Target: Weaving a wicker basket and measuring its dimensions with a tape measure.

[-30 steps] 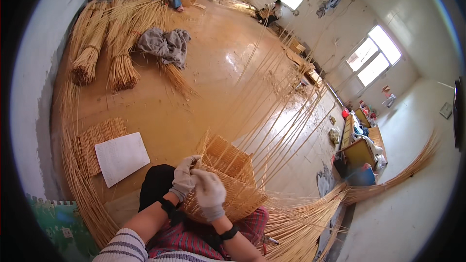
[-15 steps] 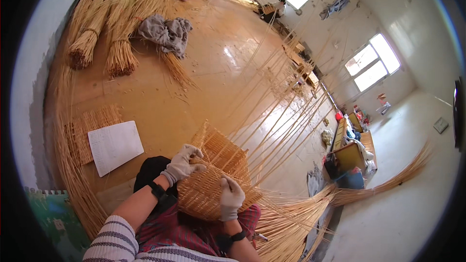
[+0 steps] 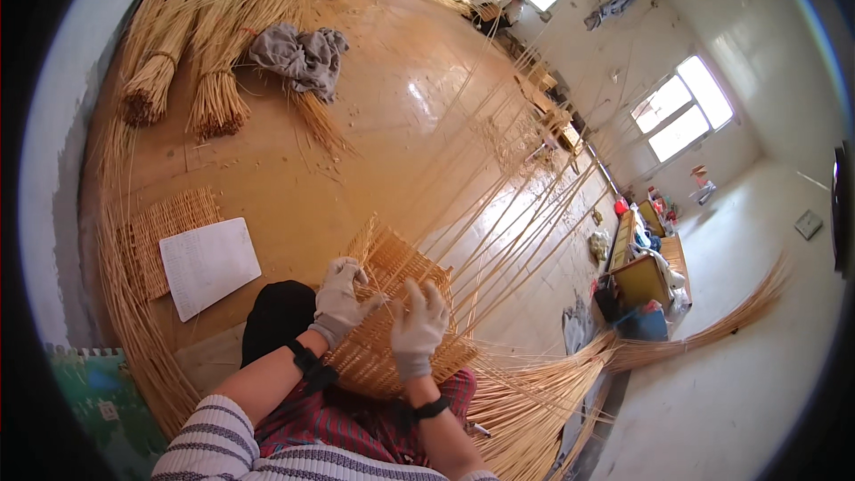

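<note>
A half-woven wicker basket (image 3: pixel 370 361) rests on my lap, its long loose strands (image 3: pixel 517 249) fanning up and to the right. My left hand (image 3: pixel 341 303), in a pale work glove, is closed on the left part of the basket's upper edge, with the thumb pointing right. My right hand (image 3: pixel 419 328), gloved too, is raised over the basket's right part; its fingers are up and apart, and I make out nothing held in them. The palm sides of both hands are partly hidden.
A white paper sheet (image 3: pixel 209 267) lies on a woven panel (image 3: pixel 147 236) at left. Tied wicker bundles (image 3: pixel 218 102) and a grey cloth (image 3: pixel 303 58) lie farther off. More loose strands (image 3: pixel 543 401) spread at my right. Beyond stand boxes (image 3: pixel 641 285); people sit at the far end.
My right hand has moved up and slightly left from the basket's side, its fingers opening. My left hand has shifted slightly down along the edge.
</note>
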`<state>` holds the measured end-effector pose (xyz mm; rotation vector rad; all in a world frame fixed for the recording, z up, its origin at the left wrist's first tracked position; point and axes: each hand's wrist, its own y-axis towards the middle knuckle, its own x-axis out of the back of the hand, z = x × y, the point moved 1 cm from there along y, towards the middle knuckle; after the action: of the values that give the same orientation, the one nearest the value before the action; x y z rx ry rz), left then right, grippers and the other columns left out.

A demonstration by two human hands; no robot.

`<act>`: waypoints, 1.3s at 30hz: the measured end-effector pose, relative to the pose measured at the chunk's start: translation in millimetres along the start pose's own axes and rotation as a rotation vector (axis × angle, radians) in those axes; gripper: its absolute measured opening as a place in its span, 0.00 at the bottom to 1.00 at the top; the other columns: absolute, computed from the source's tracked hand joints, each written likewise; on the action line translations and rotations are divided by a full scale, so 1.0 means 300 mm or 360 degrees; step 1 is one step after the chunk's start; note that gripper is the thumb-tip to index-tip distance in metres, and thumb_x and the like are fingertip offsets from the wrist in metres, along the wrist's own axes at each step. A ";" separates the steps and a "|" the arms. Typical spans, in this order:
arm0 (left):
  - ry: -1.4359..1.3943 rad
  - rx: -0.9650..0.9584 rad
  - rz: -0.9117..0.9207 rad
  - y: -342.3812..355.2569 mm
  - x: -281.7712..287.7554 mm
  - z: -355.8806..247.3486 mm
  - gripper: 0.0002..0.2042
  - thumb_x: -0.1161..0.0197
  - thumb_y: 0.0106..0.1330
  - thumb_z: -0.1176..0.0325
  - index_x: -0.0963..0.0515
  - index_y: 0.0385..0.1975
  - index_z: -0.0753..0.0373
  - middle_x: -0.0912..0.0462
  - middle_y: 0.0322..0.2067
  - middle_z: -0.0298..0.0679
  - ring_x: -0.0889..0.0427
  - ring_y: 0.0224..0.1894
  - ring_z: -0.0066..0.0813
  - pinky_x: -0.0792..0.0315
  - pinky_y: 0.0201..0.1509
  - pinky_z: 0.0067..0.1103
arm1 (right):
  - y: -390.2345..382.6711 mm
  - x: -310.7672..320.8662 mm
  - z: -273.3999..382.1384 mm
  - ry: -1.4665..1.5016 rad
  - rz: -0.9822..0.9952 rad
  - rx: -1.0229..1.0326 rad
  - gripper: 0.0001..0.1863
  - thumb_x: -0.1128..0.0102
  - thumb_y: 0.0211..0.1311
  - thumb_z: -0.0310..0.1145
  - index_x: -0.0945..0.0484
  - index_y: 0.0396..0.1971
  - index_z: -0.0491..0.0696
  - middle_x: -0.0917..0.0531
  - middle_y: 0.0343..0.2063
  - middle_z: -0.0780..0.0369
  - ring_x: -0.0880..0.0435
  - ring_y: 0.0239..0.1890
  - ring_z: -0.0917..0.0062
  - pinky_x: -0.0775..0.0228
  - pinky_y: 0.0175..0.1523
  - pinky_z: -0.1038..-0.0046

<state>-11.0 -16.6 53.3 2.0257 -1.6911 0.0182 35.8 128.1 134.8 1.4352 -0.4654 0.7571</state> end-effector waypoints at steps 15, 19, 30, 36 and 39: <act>-0.0788 0.0243 -0.0153 -0.054 -0.099 0.092 0.24 0.21 0.51 0.70 0.25 0.46 0.61 0.24 0.47 0.40 0.25 0.54 0.34 0.26 0.56 0.26 | -0.031 -0.072 0.255 0.0917 0.0662 0.0233 0.23 0.37 0.53 0.24 0.15 0.51 0.54 0.12 0.45 0.62 0.14 0.48 0.63 0.22 0.52 0.62; -0.1301 0.0308 -0.0128 -0.070 -0.119 0.093 0.23 0.24 0.52 0.76 0.27 0.47 0.61 0.26 0.47 0.37 0.27 0.55 0.29 0.25 0.55 0.25 | -0.059 -0.067 0.241 0.1000 0.0542 0.0232 0.17 0.34 0.60 0.29 0.16 0.51 0.54 0.13 0.43 0.61 0.15 0.46 0.62 0.22 0.50 0.62; -0.0957 0.0125 -0.0108 -0.045 -0.097 0.090 0.26 0.25 0.50 0.81 0.28 0.48 0.61 0.27 0.48 0.36 0.29 0.57 0.28 0.27 0.59 0.24 | -0.044 -0.099 0.243 0.1045 0.0729 0.0252 0.19 0.31 0.55 0.27 0.17 0.49 0.52 0.14 0.40 0.60 0.16 0.46 0.60 0.23 0.50 0.61; -0.0673 0.0043 -0.0108 -0.057 -0.064 0.049 0.27 0.24 0.49 0.82 0.28 0.48 0.61 0.27 0.49 0.36 0.29 0.57 0.28 0.29 0.61 0.24 | -0.020 -0.154 0.248 0.1181 0.0767 0.0275 0.17 0.32 0.58 0.28 0.16 0.49 0.52 0.14 0.40 0.60 0.16 0.45 0.60 0.24 0.50 0.62; -0.0645 0.0026 -0.0115 -0.059 -0.056 0.040 0.27 0.24 0.48 0.82 0.28 0.48 0.60 0.27 0.49 0.36 0.29 0.57 0.29 0.30 0.62 0.25 | -0.017 -0.150 0.250 0.1157 0.0790 0.0306 0.18 0.33 0.58 0.28 0.17 0.50 0.51 0.15 0.40 0.59 0.17 0.45 0.59 0.24 0.50 0.61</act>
<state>-2.0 -3.8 30.9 2.2111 -1.8512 -0.4314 19.7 46.3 107.7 1.1133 -0.1748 1.6787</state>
